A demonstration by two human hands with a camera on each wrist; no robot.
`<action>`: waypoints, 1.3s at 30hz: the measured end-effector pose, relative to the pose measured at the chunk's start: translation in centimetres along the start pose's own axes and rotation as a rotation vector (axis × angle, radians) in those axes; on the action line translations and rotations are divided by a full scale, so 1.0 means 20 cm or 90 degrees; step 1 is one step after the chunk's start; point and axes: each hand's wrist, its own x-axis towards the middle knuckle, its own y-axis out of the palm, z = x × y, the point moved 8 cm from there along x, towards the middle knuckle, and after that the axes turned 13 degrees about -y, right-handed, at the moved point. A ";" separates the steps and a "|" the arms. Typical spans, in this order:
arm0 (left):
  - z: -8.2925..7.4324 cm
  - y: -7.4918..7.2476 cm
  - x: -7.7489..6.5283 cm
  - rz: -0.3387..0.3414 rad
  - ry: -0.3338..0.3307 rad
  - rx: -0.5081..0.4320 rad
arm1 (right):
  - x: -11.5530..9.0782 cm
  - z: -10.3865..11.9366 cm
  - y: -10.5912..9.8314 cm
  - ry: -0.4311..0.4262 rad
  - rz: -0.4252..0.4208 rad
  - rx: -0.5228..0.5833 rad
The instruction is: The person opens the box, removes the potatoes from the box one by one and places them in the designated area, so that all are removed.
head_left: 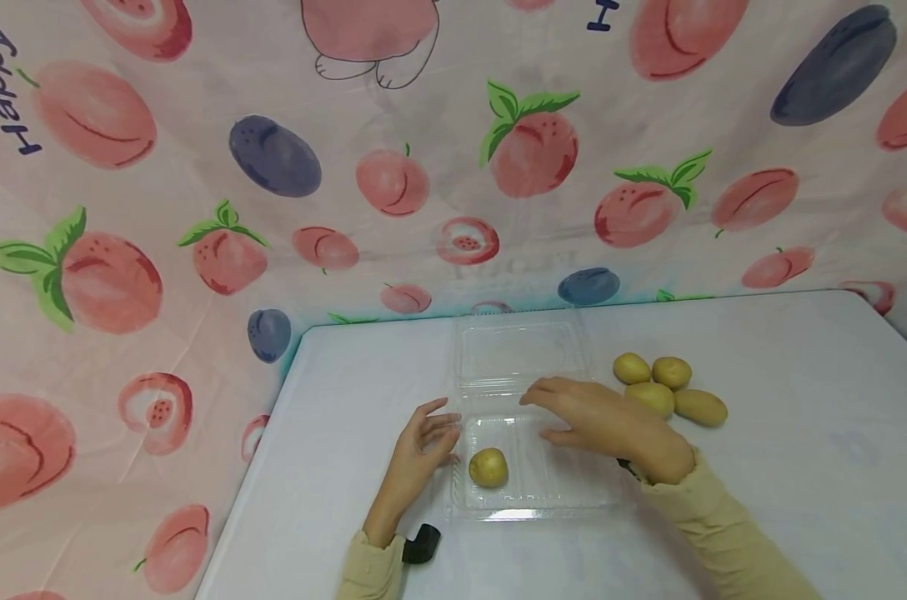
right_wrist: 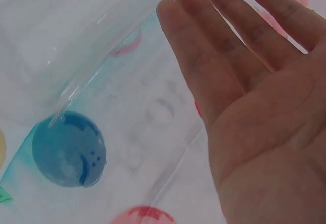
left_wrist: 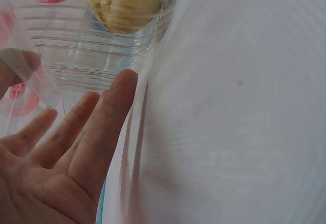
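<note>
A clear plastic clamshell box [head_left: 528, 504] lies on the white table with its lid [head_left: 524, 350] laid back toward the wall. One potato [head_left: 488, 468] sits in the left part of its base, and the left wrist view shows this potato [left_wrist: 127, 2] through the ribbed side. My left hand [head_left: 418, 450] is at the box's left side, fingers extended and fingertips right by the wall. Over the right part of the base my right hand [head_left: 603, 421] hovers palm down, holding nothing. Straight fingers [right_wrist: 204, 56] show in the right wrist view.
Several potatoes [head_left: 652, 400] lie grouped on the table [head_left: 799, 500] to the right of the box, just beyond my right hand. A fruit-printed cloth [head_left: 423, 125] hangs behind the table and along its left side.
</note>
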 end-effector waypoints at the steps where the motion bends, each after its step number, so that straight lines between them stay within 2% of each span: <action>1: 0.00 0.00 0.00 0.000 0.000 0.002 | 0.01 0.00 0.01 0.000 0.003 0.003; 17: 0.01 0.00 0.01 0.003 -0.002 -0.001 | 0.11 0.08 0.08 -0.045 0.032 0.004; 24: 0.01 0.00 0.01 0.005 -0.004 -0.003 | 0.15 0.09 0.12 -0.038 0.060 0.026; 39: 0.00 0.00 0.01 0.007 -0.008 -0.016 | 0.23 0.14 0.20 -0.082 0.075 0.051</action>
